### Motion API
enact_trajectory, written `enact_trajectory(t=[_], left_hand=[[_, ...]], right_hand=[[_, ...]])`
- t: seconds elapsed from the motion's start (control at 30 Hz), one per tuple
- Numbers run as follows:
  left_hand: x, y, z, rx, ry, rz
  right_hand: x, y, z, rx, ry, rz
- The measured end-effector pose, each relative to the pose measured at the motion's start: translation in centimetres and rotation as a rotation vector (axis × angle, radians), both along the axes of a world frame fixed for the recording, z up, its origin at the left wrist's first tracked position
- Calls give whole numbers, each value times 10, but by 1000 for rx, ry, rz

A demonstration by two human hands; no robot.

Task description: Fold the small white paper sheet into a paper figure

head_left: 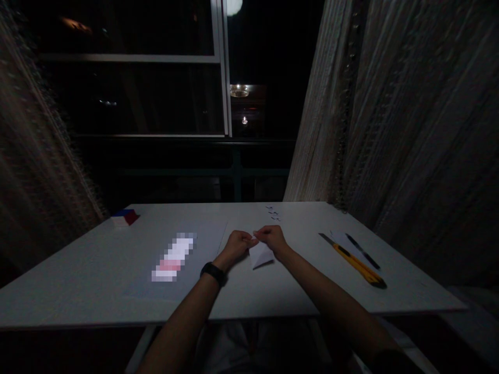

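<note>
A small folded piece of white paper point(260, 255) lies pointed toward me at the middle of the white table point(97, 275). My left hand point(236, 246), with a dark band on its wrist, pinches the paper's upper left edge. My right hand point(274, 239) pinches the upper right edge, fingertips nearly meeting the left ones. Both hands are closed on the paper.
A yellow utility knife point(356, 264) and a black pen point(362, 251) lie on the table's right side. A red, white and blue block point(125, 217) sits at the far left corner. Small paper scraps point(273, 212) lie near the far edge. Curtains hang left and right of a dark window.
</note>
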State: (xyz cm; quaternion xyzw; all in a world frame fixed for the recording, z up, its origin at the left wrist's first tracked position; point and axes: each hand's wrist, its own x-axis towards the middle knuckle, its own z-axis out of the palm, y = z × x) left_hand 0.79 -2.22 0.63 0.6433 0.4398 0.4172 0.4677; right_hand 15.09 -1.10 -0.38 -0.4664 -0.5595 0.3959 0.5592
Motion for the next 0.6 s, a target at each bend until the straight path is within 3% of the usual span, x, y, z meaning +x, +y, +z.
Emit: enact_trajectory(t=[0.2, 0.33, 0.6], left_hand=[[-3, 4, 2, 28, -25, 96], [-4, 6, 1, 30, -24, 78], [-5, 10, -3, 46, -46, 69]], right_hand=[[6, 7, -6, 23, -63, 82], [10, 10, -8, 15, -85, 53], [15, 9, -6, 14, -128, 137]])
